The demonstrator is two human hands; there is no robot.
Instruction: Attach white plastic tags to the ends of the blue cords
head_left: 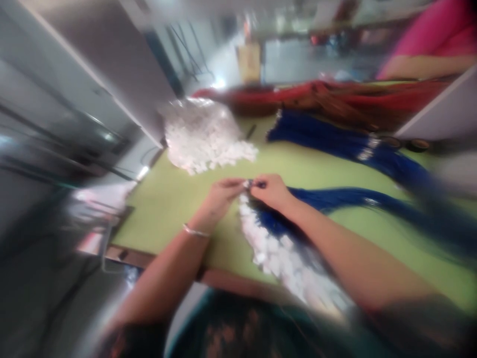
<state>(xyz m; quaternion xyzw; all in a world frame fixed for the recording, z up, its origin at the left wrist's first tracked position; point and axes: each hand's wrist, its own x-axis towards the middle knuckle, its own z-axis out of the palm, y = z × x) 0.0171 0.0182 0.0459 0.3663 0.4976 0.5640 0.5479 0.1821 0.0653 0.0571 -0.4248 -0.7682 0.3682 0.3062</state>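
Over the green tabletop (164, 209), my two hands meet with their fingertips nearly touching. My left hand (222, 195), with a bangle on its wrist, pinches a small white connector (246, 184). My right hand (274, 191) is closed on the end of a blue wire, a dark blue bit showing at its fingers. Blue wires (322, 197) stretch from behind that hand to the right. Below my hands, a row of white connectors (274, 253) on blue wires runs down toward the table's front edge and my lap. Blur hides the finer detail.
A clear plastic bag (203, 124) spills white connectors at the back left. Another bundle of blue wires (320, 132) with white ends lies at the back right. Red and brown wires (298, 97) run along the far edge. A person in a pink sleeve (434, 32) is beyond.
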